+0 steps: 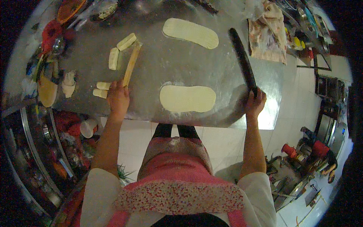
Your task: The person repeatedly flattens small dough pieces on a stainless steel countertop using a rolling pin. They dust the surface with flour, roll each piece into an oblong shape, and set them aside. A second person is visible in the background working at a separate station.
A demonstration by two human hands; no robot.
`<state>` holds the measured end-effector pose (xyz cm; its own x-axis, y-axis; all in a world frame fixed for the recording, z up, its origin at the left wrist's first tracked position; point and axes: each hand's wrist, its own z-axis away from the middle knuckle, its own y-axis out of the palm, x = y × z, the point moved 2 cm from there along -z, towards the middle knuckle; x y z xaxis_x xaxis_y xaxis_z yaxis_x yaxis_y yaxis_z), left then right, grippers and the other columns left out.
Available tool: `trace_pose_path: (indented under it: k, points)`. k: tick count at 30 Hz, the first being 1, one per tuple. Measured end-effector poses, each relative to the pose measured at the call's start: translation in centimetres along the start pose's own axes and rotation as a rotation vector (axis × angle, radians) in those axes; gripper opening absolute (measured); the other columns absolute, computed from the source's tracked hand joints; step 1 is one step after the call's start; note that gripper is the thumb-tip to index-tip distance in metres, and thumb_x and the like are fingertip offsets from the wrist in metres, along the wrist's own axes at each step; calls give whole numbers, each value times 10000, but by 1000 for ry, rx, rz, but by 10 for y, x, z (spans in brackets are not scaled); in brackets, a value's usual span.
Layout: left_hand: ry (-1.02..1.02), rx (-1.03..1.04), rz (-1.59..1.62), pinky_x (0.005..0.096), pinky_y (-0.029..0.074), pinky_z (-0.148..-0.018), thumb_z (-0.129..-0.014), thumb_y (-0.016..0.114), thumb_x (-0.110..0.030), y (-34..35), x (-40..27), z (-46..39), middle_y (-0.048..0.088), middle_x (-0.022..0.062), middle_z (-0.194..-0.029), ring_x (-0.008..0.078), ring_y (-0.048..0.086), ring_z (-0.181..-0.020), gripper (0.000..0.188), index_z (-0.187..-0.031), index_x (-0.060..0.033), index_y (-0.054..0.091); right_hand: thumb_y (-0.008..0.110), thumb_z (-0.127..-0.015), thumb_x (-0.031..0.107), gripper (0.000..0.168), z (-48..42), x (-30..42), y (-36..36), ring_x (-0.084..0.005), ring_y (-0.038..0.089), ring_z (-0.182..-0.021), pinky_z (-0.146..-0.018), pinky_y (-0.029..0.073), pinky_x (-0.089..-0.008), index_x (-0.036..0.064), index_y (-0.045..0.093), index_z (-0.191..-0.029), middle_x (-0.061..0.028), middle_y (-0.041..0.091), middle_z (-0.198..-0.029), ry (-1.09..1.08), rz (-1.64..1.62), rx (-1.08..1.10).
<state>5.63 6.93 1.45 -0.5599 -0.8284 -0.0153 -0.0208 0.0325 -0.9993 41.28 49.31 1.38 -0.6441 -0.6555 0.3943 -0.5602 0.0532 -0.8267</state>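
My left hand [118, 98] grips the near end of a light wooden stick [132, 65] at the left of the metal table [187, 68]. Beside that hand lie two small dough pieces [100, 93], partly hidden by it; two longer dough pieces [113, 58] touch each other further back. My right hand [255, 102] is closed around the near end of a dark rolling pin [242, 58] at the right. Between the hands, a flat oblong sheet of dough [187, 98] lies near the front edge, and a second flat sheet [190, 33] lies behind it, slightly slanted.
A stained cloth [268, 37] lies at the back right. A wooden paddle-shaped tool [47, 89] and a pale crumpled item [69, 84] are at the left. Below the table's left end stand a white tub [89, 128] and metal-edged shelves. Cluttered items stand at the lower right.
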Motion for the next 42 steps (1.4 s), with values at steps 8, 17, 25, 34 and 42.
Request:
trace_pose_path:
  k: [8,17,25,34,42]
  points:
    - [399,390,254,460,519,-701,-792,615,-59,-56,-56,41,565,102,-980,331,599,-866,202,-985,-108,647,796,-724,26,694,20,160,-20,-393,455,-1313,-1052,448,-439,78,523,-1360,-202,456,-1447,-267,-315,428]
    - [600,-75,355,406,515,-668,-790,673,-129,-9,-111,-28,607,37,-942,273,610,-839,188,-978,-125,680,733,-757,25,316,13,104,36,-269,658,-750,-603,543,-351,126,716,-1056,-94,633,-930,-198,-295,341]
    - [582,-21,340,420,510,-691,-776,697,-74,15,-90,-8,630,40,-944,282,629,-851,185,-958,-104,693,701,-754,15,336,18,88,55,-257,633,-707,-581,530,-365,129,714,-1070,-83,571,-855,-368,-227,352]
    - [574,-107,476,404,508,-605,-748,724,-43,-5,-76,53,615,68,-884,284,621,-768,208,-943,-108,695,743,-739,13,278,54,98,4,-300,649,-740,-606,548,-396,90,690,-1001,-92,627,-882,-277,-392,380]
    - [690,-68,522,376,511,-562,-692,746,5,-3,-81,73,624,86,-860,285,633,-729,221,-901,-60,712,735,-735,17,237,92,79,6,-314,634,-741,-595,534,-413,74,670,-956,-113,644,-900,-380,-308,423]
